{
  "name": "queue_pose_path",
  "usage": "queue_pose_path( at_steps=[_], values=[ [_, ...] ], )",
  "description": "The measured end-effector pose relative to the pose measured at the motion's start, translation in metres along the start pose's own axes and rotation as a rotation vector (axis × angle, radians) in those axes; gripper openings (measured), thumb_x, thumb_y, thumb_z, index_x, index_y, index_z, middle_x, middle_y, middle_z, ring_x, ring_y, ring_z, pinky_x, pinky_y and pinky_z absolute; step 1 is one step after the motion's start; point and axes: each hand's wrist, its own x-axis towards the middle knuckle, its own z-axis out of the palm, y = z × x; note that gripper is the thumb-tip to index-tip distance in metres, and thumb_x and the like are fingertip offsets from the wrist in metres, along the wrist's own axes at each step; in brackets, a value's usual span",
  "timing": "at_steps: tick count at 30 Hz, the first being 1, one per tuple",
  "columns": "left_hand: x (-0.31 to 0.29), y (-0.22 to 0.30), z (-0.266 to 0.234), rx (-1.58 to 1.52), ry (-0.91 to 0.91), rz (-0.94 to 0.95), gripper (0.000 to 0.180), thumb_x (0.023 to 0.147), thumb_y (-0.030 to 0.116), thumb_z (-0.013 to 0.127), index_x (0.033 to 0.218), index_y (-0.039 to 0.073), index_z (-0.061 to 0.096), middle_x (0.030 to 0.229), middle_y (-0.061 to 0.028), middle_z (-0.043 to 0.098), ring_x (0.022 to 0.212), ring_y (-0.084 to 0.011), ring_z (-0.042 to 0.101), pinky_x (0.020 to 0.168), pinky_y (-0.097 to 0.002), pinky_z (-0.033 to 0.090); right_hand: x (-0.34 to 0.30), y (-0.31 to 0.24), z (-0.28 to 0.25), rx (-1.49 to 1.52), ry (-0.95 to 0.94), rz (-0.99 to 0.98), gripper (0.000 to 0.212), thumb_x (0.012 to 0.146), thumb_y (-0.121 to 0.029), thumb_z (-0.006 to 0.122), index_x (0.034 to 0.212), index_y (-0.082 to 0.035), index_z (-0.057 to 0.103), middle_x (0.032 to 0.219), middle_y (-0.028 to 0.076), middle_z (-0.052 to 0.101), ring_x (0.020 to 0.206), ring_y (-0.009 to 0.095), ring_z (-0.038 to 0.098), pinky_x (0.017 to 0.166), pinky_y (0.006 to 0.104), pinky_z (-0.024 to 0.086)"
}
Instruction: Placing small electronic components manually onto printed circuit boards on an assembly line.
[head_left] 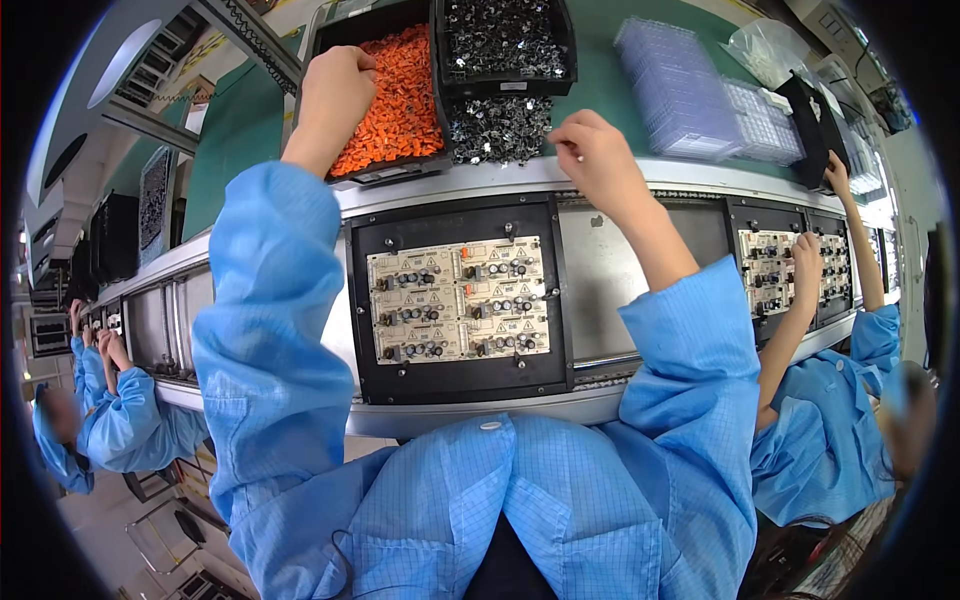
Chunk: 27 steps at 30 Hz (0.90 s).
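Observation:
My left hand [340, 92] is over the left side of a black bin of small orange plastic parts [395, 100], its fingers curled together. Whatever they pinch is hidden. To the right of the bins of small black parts with metal pins [503, 128], my right hand [598, 160] has its thumb and fingers closed, with a tiny pale spot at the tips, too small to name. Below and between my forearms lies a panel of cream circuit boards [460, 305] in a black frame [375, 385]. Capacitors stand on its boards, and two orange parts sit near its upper middle.
Stacked clear plastic trays [680, 95] stand at the back right, beside a black bin [815, 130]. A conveyor rail [600, 375] runs left to right. On the right, a co-worker's hands [806, 265] reach over another framed panel; other co-workers are at far left.

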Motion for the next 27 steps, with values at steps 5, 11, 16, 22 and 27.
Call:
queue_pose_path(
  at_steps=[5,11,16,22,27],
  values=[
    [-0.092,0.052,-0.039,-0.333,-0.342,-0.048,0.016,0.085,0.008,0.067,0.097,0.000,0.075,0.088,-0.0176,0.073,0.080,-0.0239,0.070,0.073,-0.0328,0.054,-0.034,-0.020,-0.035,0.168,-0.058,0.157,0.011,0.086,0.002,0.066,0.096,0.001,0.070,0.096,0.011,0.066,0.085,0.020,0.067,0.075,0.0295,0.055],
    [-0.217,0.095,-0.050,-0.398,-0.528,-0.050,0.018,0.086,0.004,0.069,0.102,-0.003,0.072,0.086,-0.0153,0.070,0.074,-0.0225,0.068,0.065,-0.0325,0.052,-0.079,-0.054,-0.050,0.490,-0.138,0.228,0.012,0.083,0.008,0.068,0.094,0.002,0.070,0.097,0.009,0.066,0.088,0.015,0.065,0.075,0.0264,0.055],
    [-0.244,0.104,-0.030,-0.363,-0.483,0.027,0.013,0.082,0.001,0.071,0.094,-0.002,0.066,0.086,-0.0157,0.067,0.078,-0.0312,0.065,0.068,-0.0385,0.052,-0.094,-0.063,-0.050,0.603,-0.149,0.243,0.014,0.082,0.010,0.068,0.092,0.002,0.070,0.097,0.008,0.066,0.087,0.015,0.064,0.074,0.0264,0.054],
    [-0.249,0.101,-0.019,-0.293,-0.478,0.099,0.012,0.079,-0.001,0.070,0.091,-0.001,0.066,0.087,-0.0165,0.066,0.083,-0.0352,0.062,0.073,-0.0412,0.052,-0.091,-0.064,-0.047,0.615,-0.125,0.230,0.013,0.081,0.009,0.070,0.093,0.002,0.070,0.097,0.009,0.066,0.086,0.015,0.064,0.075,0.0260,0.054],
    [-0.248,0.102,-0.019,-0.251,-0.509,0.112,0.010,0.079,-0.002,0.069,0.089,-0.002,0.065,0.085,-0.0163,0.065,0.085,-0.0357,0.062,0.074,-0.0421,0.051,-0.091,-0.068,-0.049,0.597,-0.108,0.212,0.015,0.080,0.008,0.071,0.094,0.001,0.071,0.097,0.009,0.066,0.085,0.015,0.064,0.074,0.0261,0.052]
  ],
)
